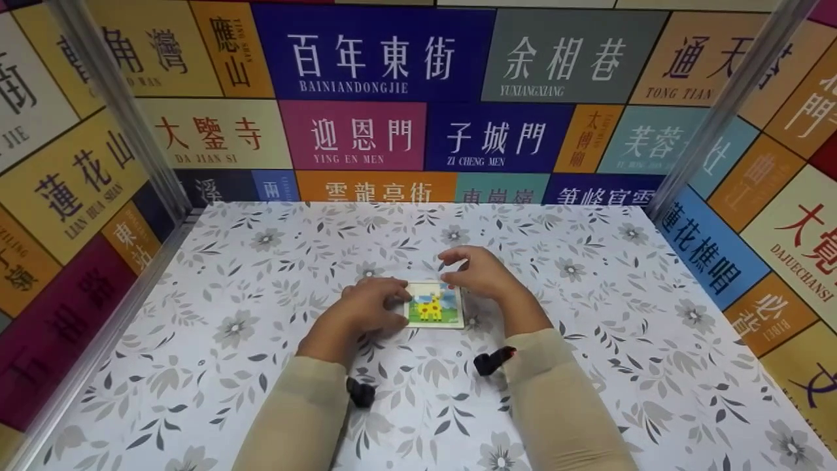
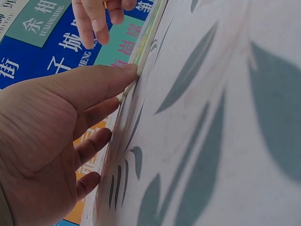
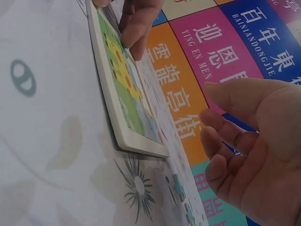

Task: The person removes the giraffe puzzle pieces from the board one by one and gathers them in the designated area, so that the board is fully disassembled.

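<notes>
A small picture puzzle board (image 1: 434,315) with a pale frame lies on the patterned table. Its picture shows a yellow giraffe on green grass; the upper part looks pale and bare. My left hand (image 1: 373,305) grips the board's left side, thumb at the near corner and fingers farther up. In the left wrist view the thumb of the left hand (image 2: 51,127) presses the board's edge. Above the far right corner hovers my right hand (image 1: 480,271), its fingers loosely bent. In the right wrist view the right hand (image 3: 256,146) is apart from the board and nothing shows in its fingers.
Small teal pieces (image 3: 179,188) lie on the table beyond the board in the right wrist view, partly out of focus. A white floral cloth (image 1: 261,294) covers the table. Panels with large printed characters (image 1: 373,59) stand behind and at both sides.
</notes>
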### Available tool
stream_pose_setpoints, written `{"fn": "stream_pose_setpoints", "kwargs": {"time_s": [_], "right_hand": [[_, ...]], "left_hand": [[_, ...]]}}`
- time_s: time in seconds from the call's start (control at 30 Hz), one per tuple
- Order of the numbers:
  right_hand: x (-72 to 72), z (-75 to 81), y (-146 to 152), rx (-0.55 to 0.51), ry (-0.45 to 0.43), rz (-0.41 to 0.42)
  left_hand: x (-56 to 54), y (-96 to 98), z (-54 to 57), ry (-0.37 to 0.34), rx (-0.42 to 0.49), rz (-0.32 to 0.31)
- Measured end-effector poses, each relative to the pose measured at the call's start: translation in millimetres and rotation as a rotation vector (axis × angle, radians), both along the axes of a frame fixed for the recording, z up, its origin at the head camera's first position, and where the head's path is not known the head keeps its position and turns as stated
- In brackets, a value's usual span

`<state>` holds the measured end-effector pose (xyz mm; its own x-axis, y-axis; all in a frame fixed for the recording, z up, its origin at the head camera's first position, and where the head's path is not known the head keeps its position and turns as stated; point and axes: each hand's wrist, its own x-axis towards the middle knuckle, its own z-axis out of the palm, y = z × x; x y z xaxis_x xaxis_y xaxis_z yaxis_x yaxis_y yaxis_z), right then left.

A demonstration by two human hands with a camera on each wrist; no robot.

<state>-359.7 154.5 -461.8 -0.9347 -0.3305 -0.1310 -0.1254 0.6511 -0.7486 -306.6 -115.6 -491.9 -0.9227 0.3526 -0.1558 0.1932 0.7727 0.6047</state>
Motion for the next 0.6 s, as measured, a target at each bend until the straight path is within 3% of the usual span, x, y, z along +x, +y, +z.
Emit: {"fn": "stream_pose_setpoints", "kwargs": {"time_s": [0.3, 0.6], "right_hand": [[-1.9, -12.0, 5.2, 0.047, -0.102, -0.001], [-1.4, -17.9, 6.3, 0.106, -0.035, 0.045]], "left_hand": [[0.2, -0.8, -1.1, -0.006, 0.003, 0.003], [-1.4, -0.6, -1.7, -0.004, 0.000, -0.007]]}}
